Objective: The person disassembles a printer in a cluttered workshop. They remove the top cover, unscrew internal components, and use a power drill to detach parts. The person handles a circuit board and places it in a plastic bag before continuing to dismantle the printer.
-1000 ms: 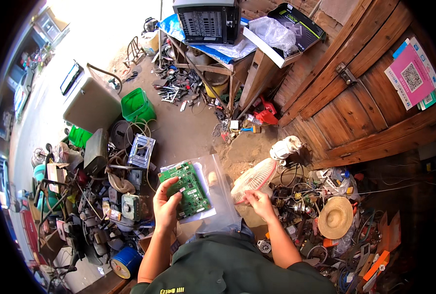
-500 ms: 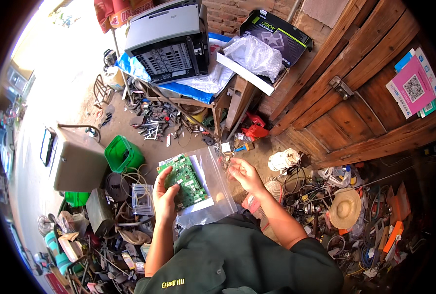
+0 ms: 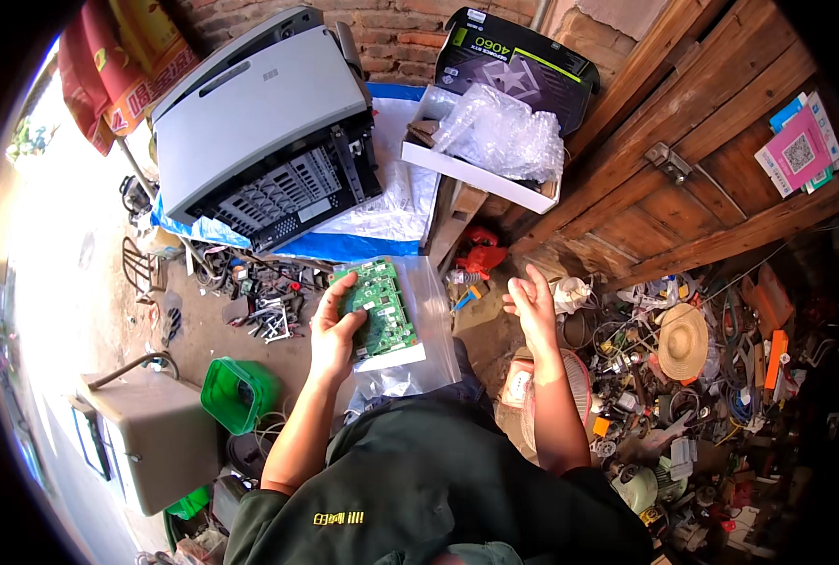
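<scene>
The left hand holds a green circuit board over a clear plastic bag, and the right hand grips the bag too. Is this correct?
Not quite. In the head view the right hand is open and apart from the clear plastic bag, gripping nothing. The rest holds: the left hand holds the green circuit board over that bag.

Hidden and unreadable parts

The left hand (image 3: 330, 330) covers the circuit board's (image 3: 374, 306) left edge; the board's parts are too small to tell. The clutter (image 3: 711, 395) at right blurs into dark, rim-cut corners.
</scene>
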`<state>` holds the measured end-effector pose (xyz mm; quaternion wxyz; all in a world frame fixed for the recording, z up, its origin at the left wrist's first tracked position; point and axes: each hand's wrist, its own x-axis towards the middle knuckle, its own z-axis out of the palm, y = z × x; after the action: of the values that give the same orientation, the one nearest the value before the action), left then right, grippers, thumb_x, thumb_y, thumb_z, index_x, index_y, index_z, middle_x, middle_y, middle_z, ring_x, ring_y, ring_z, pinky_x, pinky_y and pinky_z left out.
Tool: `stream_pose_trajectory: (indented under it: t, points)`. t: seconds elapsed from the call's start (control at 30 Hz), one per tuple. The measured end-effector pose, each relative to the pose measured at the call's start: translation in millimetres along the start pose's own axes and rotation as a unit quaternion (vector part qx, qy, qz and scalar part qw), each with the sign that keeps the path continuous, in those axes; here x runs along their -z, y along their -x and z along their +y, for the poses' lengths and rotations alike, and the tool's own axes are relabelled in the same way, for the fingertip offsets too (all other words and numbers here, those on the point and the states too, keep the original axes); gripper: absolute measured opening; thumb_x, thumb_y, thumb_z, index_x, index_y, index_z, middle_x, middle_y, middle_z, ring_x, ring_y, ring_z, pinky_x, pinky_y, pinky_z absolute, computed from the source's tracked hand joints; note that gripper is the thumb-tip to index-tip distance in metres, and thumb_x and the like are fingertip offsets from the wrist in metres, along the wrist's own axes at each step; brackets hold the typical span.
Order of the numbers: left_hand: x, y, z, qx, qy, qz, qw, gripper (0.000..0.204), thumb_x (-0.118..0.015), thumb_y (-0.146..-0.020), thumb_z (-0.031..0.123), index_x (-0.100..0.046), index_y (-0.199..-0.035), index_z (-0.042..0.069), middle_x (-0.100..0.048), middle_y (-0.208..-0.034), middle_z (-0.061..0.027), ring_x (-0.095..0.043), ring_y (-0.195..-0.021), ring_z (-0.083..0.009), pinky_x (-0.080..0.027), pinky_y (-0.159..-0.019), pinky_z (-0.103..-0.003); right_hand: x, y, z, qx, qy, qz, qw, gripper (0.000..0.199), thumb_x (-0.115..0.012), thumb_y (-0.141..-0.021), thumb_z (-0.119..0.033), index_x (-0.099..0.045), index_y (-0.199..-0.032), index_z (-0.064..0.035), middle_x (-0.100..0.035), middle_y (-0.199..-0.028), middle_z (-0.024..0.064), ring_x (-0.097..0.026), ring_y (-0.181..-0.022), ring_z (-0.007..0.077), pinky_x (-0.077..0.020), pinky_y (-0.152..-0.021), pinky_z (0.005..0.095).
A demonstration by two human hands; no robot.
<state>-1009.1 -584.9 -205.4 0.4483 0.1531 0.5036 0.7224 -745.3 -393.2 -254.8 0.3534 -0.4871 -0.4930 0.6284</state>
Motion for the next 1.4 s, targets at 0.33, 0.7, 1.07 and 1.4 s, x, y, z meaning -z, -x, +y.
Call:
stream_pose_trajectory:
  t: [0.33, 0.7, 1.07, 1.4]
  points:
    - [-14.1, -59.5, 40.5, 0.008, 0.035, -0.112, 0.993, 0.054, -0.053, -0.087, -0.010, -0.046, -0.139, 0.005, -0.055, -0.125, -0.0055, -0.055, -0.109, -0.0126, -0.047, -0.093, -0.027, -44.4, -57.4, -76.3, 0.002, -0.001, -0.085, 0.996, 0.067, -0.061, -0.096, -0.041, -0.039, -0.144, -0.0001, -0.056, -0.130, 0.0174, -0.062, -0.104, 0.0228, -0.0549, -0.079, 0.0352]
    - [-96.3, -104.7, 57.7, -0.074, -0.185, -0.170, 0.965, 0.046, -0.048, -0.091, -0.007, -0.050, -0.136, 0.007, -0.059, -0.115, -0.0041, -0.056, -0.095, -0.0074, -0.049, -0.078, -0.024, -76.1, -38.6, -99.0, -0.072, -0.167, -0.259, 0.949, 0.084, -0.082, -0.079, -0.033, -0.038, -0.142, 0.0025, -0.060, -0.122, 0.0108, -0.061, -0.104, 0.0159, -0.0478, -0.089, 0.0282]
    - [-191.5, -135.5, 39.5, -0.245, -0.207, -0.243, 0.915, 0.040, -0.062, -0.094, 0.009, -0.053, -0.133, 0.003, -0.041, -0.137, -0.0174, -0.048, -0.121, -0.0262, -0.045, -0.097, -0.036, -30.5, -91.6, -175.0, 0.114, -0.189, -0.093, 0.971, 0.046, -0.061, -0.085, 0.004, -0.049, -0.129, 0.0050, -0.063, -0.117, 0.0111, -0.061, -0.104, 0.0184, -0.0471, -0.094, 0.0312]
    - [-172.0, -270.4, -3.4, -0.347, -0.695, -0.117, 0.618, 0.047, -0.065, -0.083, 0.016, -0.056, -0.129, 0.014, -0.049, -0.141, -0.0086, -0.040, -0.135, -0.0327, -0.028, -0.109, -0.060, -46.4, -314.0, -200.6, 0.035, 0.099, -0.309, 0.945, 0.042, -0.070, -0.078, -0.001, -0.062, -0.118, 0.0029, -0.068, -0.103, 0.0078, -0.065, -0.091, 0.0176, -0.0502, -0.084, 0.0304]
